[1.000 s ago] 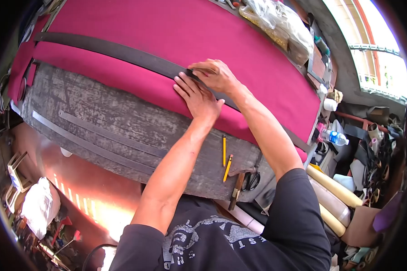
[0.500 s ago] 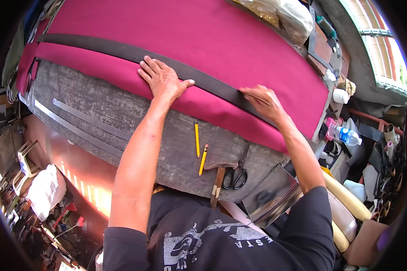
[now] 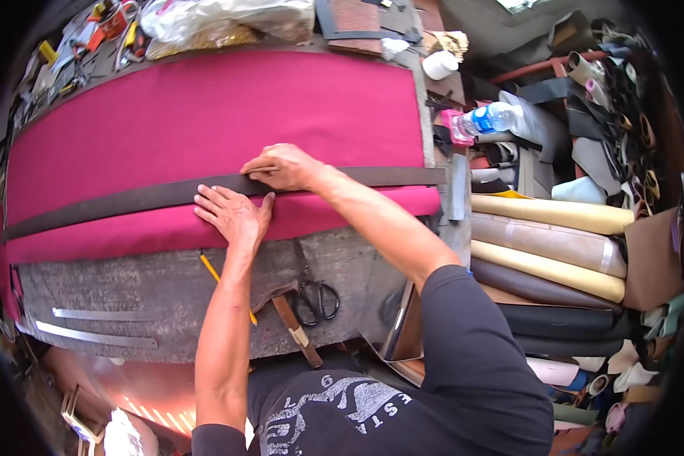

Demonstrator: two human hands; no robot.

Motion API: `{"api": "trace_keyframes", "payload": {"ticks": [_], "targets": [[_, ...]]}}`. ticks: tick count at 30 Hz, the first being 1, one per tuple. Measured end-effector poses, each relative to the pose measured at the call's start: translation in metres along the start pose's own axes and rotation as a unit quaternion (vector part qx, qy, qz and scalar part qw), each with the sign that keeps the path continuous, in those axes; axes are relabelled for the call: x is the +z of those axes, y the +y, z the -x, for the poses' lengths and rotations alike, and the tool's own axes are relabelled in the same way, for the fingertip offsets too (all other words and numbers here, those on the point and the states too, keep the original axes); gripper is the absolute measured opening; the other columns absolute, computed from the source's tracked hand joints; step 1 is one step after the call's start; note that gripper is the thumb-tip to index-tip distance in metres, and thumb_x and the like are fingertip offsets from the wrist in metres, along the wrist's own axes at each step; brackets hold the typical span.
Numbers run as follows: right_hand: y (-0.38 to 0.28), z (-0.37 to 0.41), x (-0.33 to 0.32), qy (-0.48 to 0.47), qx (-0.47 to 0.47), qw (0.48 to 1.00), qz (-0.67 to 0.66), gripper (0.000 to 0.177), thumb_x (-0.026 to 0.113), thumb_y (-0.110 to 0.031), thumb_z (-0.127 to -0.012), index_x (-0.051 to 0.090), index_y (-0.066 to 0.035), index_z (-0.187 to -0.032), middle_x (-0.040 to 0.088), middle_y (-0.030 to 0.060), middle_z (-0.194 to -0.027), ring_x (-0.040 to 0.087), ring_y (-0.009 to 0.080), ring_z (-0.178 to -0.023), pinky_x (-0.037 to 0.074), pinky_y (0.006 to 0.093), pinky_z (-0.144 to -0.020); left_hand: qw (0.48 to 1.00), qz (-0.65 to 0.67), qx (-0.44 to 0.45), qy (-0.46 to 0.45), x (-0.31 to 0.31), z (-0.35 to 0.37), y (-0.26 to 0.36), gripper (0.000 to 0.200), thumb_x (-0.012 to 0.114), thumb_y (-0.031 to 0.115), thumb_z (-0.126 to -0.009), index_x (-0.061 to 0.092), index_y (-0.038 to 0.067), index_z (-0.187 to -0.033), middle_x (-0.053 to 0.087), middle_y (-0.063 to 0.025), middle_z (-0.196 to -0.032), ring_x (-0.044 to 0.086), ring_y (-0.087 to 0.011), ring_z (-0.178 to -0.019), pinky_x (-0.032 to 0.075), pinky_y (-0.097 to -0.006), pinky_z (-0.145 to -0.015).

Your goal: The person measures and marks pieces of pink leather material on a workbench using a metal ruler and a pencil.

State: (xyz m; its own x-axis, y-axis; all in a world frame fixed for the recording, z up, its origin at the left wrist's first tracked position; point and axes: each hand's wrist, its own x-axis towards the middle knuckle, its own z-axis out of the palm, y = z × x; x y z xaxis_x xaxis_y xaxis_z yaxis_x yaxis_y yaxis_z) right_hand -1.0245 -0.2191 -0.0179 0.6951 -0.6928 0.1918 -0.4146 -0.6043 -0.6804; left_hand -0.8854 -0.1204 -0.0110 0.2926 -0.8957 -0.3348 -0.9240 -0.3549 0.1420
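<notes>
A long dark straightedge strip [image 3: 387, 176] lies across a sheet of magenta material [image 3: 220, 114] on the worktable. My left hand [image 3: 232, 214] rests flat with spread fingers at the strip's lower edge, its fingertips on the strip and its palm on the magenta band below. Just above and to the right, my right hand [image 3: 287, 167] is closed around a thin pen-like tool [image 3: 261, 169]. The tool's tip is at the upper side of the strip; its exact kind is too small to make out.
Near my left forearm lie a yellow pencil [image 3: 209, 266], a hammer [image 3: 295, 327] and black-handled scissors [image 3: 315, 300]. Two metal rulers [image 3: 91, 333] lie at the left front. Rolls of material [image 3: 547, 243] and a water bottle [image 3: 494, 118] are on the right; plastic bags [image 3: 228, 23] sit behind.
My right hand has moved left along the strip with the thin tool, close to my left hand. The left hand still presses flat. The camera view has turned to the right.
</notes>
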Motion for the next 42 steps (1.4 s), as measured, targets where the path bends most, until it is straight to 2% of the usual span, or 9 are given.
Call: {"api": "trace_keyframes", "payload": {"ticks": [7,12,16,22,25,32,34,37,42], "targets": [[-0.008,-0.003,-0.009,-0.067,0.083,0.994,0.001,0.018,0.065,-0.021,-0.085,0.075,-0.015,-0.098,0.073,0.0111,-0.087,0.069,0.0317,-0.082,0.056,0.0431,-0.072,0.998,0.001,-0.057,-0.023,0.015,-0.011,0.023,0.133,0.074,0.07,-0.068,0.015,-0.022,-0.144,0.006,-0.0437,-0.153,0.004,-0.0586,-0.144,0.005,-0.0642,-0.116],[0.012,0.018,-0.018,-0.016,-0.002,1.0,0.001,0.018,0.067,-0.016,-0.085,0.074,-0.012,-0.101,0.07,0.0157,-0.08,0.068,0.0337,-0.074,0.054,0.0428,-0.069,0.994,0.004,-0.092,-0.066,0.003,-0.015,0.031,0.131,0.077,0.065,-0.07,0.013,-0.021,-0.145,0.003,-0.0423,-0.154,0.003,-0.0571,-0.145,0.005,-0.0638,-0.117],[0.037,0.087,-0.066,-0.055,0.054,0.996,0.036,0.018,0.07,-0.018,-0.088,0.073,-0.015,-0.105,0.072,0.0091,-0.088,0.067,0.0286,-0.081,0.052,0.042,-0.079,0.994,-0.011,-0.095,-0.06,0.0,-0.012,0.035,0.127,0.076,0.063,-0.071,0.016,-0.021,-0.144,0.006,-0.0428,-0.153,0.007,-0.057,-0.144,0.007,-0.064,-0.117],[0.072,0.206,-0.175,-0.061,0.076,0.994,0.038,0.023,0.07,-0.01,-0.086,0.072,-0.01,-0.109,0.073,0.0124,-0.094,0.068,0.03,-0.083,0.053,0.0405,-0.075,0.991,-0.026,-0.112,-0.071,-0.002,-0.014,0.038,0.128,0.077,0.063,-0.071,0.015,-0.021,-0.145,0.006,-0.0413,-0.154,0.007,-0.0559,-0.145,0.008,-0.0634,-0.117],[0.085,0.263,-0.228,-0.087,0.141,0.984,0.07,0.02,0.069,-0.009,-0.087,0.072,-0.008,-0.107,0.073,0.0149,-0.095,0.071,0.0315,-0.086,0.056,0.039,-0.074,0.991,-0.034,-0.111,-0.069,0.001,-0.015,0.037,0.129,0.077,0.064,-0.07,0.015,-0.021,-0.145,0.006,-0.041,-0.154,0.008,-0.0557,-0.145,0.008,-0.0633,-0.117],[0.085,0.278,-0.247,-0.093,0.165,0.979,0.071,0.02,0.068,-0.006,-0.088,0.072,-0.007,-0.107,0.072,0.0168,-0.094,0.071,0.0346,-0.082,0.056,0.0373,-0.069,0.995,-0.021,-0.089,-0.048,0.003,-0.011,0.033,0.128,0.076,0.065,-0.071,0.016,-0.022,-0.144,0.008,-0.0416,-0.154,0.008,-0.056,-0.145,0.009,-0.0635,-0.117],[0.082,0.286,-0.27,-0.158,0.28,0.94,0.11,0.018,0.069,-0.009,-0.087,0.073,-0.006,-0.105,0.072,0.017,-0.092,0.07,0.0354,-0.081,0.055,0.0388,-0.069,0.994,-0.015,-0.095,-0.047,0.0,-0.015,0.032,0.127,0.076,0.064,-0.071,0.017,-0.022,-0.144,0.008,-0.0419,-0.154,0.008,-0.0563,-0.144,0.009,-0.0639,-0.117],[0.103,0.294,-0.262,-0.15,0.177,0.956,0.182,0.015,0.069,-0.012,-0.086,0.072,-0.003,-0.098,0.071,0.0163,-0.088,0.068,0.0349,-0.081,0.054,0.0407,-0.075,0.996,-0.01,-0.084,-0.035,0.006,-0.011,0.031,0.127,0.076,0.064,-0.07,0.018,-0.022,-0.144,0.009,-0.0424,-0.153,0.008,-0.0564,-0.144,0.009,-0.064,-0.117],[0.085,0.264,-0.241,0.049,0.268,0.93,0.247,0.013,0.064,-0.013,-0.088,0.065,-0.002,-0.095,0.065,0.0196,-0.1,0.065,0.0393,-0.093,0.053,0.047,-0.078,0.995,-0.035,-0.084,-0.041,0.005,-0.012,0.031,0.128,0.075,0.067,-0.07,0.019,-0.021,-0.144,0.01,-0.0428,-0.153,0.01,-0.0566,-0.144,0.011,-0.0642,-0.116]]}}
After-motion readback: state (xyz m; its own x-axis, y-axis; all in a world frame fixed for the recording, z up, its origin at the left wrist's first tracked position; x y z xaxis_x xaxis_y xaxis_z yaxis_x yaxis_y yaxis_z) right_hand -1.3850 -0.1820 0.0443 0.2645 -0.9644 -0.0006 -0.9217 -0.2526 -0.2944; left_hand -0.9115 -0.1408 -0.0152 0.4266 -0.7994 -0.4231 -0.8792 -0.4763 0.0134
